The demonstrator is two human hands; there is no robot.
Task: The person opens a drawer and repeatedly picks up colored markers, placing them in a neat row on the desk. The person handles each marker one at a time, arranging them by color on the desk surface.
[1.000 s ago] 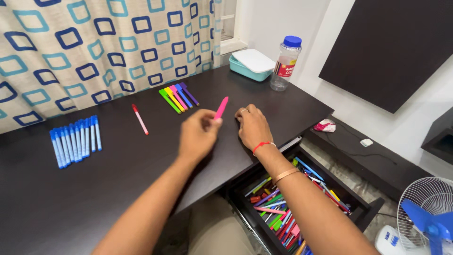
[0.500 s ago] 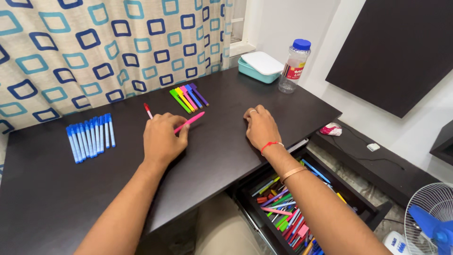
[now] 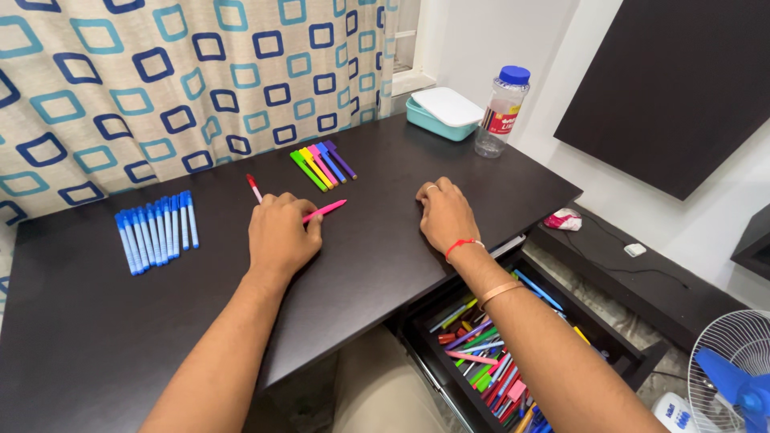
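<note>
Bright, even daylight enters at twelve o'clock; the dark desk (image 3: 417,152) shines faintly (soft shadows, sharp focus throughout).

A dark brown worktop (image 3: 385,240) fills the middle; behind it hangs a cream curtain (image 3: 160,80) printed with blue and teal squares, and at the curtain's right edge shows a strip of window frame (image 3: 407,48); right of the worktop stand white walls (image 3: 481,32) bearing a large dark panel (image 3: 674,88); below the panel, beside the worktop, runs a low dark shelf (image 3: 634,281); a white fan with blue blades (image 3: 734,361) stands at the lower right, past the shelf; the light is soft and even.
</note>
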